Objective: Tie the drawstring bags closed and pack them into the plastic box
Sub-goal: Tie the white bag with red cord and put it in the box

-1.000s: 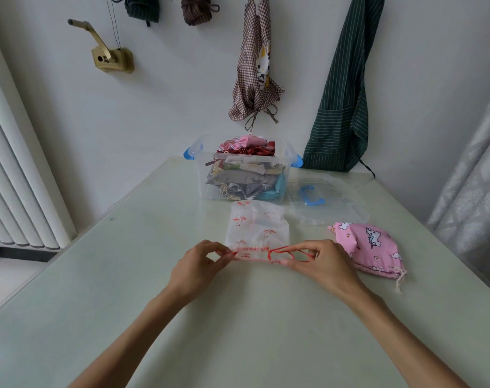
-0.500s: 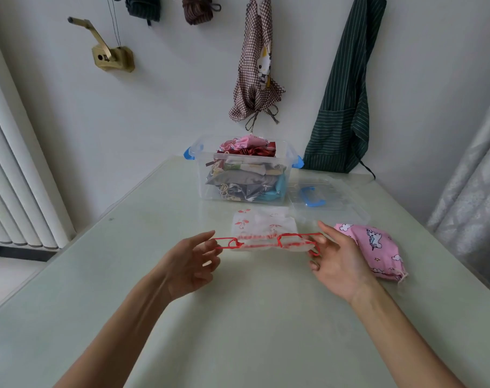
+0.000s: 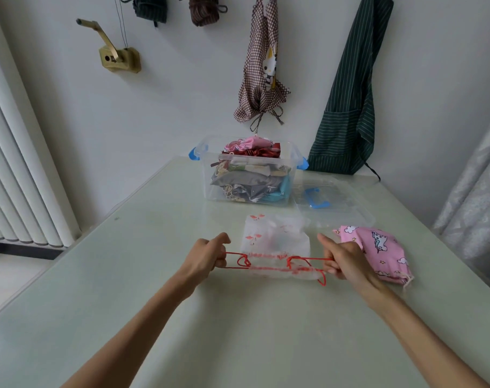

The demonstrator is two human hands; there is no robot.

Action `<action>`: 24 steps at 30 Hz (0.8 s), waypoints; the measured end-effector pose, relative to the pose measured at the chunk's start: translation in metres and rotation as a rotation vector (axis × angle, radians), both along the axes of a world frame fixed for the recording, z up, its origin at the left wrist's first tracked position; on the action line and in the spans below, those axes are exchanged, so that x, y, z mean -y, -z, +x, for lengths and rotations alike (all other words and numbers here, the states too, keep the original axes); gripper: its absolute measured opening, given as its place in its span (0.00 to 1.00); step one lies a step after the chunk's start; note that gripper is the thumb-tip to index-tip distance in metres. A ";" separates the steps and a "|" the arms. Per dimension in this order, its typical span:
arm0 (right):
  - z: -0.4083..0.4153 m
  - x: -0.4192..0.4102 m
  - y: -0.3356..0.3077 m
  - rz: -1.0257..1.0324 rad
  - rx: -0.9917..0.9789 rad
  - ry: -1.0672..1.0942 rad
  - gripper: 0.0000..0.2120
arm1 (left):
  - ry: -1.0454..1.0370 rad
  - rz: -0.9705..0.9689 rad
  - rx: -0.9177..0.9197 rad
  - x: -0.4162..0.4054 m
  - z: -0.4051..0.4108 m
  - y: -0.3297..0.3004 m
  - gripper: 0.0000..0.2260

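A translucent white drawstring bag (image 3: 276, 238) with a red flamingo print lies flat on the table in front of me. Its red cord (image 3: 304, 260) runs out of both ends of the gathered mouth. My left hand (image 3: 206, 257) grips the left cord loop, and my right hand (image 3: 344, 260) grips the right loop, each pulled outward. A pink unicorn-print drawstring bag (image 3: 378, 252) lies just right of my right hand. The clear plastic box (image 3: 210, 180) with blue latches stands behind, filled with several cloth bags.
The box's clear lid (image 3: 342, 208) with a blue handle lies flat to the right of the box. Aprons hang on the wall behind. A radiator stands at the left, a curtain at the right. The pale green table (image 3: 238, 317) extends toward me.
My hands went from pinching the bag's mouth together to spreading apart; fingers now curl round the red cord loops, and the mouth has gathered.
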State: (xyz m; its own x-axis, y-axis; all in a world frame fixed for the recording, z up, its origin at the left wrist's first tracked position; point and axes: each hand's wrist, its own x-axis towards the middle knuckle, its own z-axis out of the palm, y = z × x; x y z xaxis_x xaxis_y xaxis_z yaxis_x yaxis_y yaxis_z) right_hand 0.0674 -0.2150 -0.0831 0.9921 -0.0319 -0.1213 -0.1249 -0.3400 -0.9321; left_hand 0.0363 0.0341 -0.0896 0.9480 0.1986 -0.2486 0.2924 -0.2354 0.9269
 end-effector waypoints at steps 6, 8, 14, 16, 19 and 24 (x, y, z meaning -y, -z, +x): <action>-0.017 0.017 -0.002 -0.168 -0.056 -0.204 0.03 | 0.360 0.228 -0.142 -0.020 -0.010 -0.006 0.06; -0.020 0.015 -0.001 -0.231 -0.035 -0.270 0.05 | 0.439 0.340 -0.156 -0.018 -0.011 -0.010 0.09; -0.025 0.004 0.009 -0.639 0.230 -0.267 0.10 | 0.313 0.678 0.073 -0.004 -0.015 0.002 0.14; -0.028 0.001 0.011 -0.642 0.320 -0.228 0.07 | 0.231 0.793 0.193 0.003 -0.021 0.006 0.15; -0.032 0.002 0.008 -0.577 0.403 -0.182 0.04 | 0.157 0.876 0.333 0.011 -0.028 0.009 0.09; -0.034 0.018 0.010 -0.545 0.503 -0.136 0.03 | 0.107 0.733 0.287 -0.003 -0.027 0.014 0.06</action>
State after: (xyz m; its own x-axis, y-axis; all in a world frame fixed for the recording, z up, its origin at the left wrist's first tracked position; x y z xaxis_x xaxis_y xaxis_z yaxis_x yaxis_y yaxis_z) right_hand 0.0335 -0.2325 -0.0934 0.9230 0.1687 0.3457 0.3474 -0.7517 -0.5606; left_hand 0.0091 0.0370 -0.1038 0.9785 0.1209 0.1672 0.0066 -0.8284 0.5601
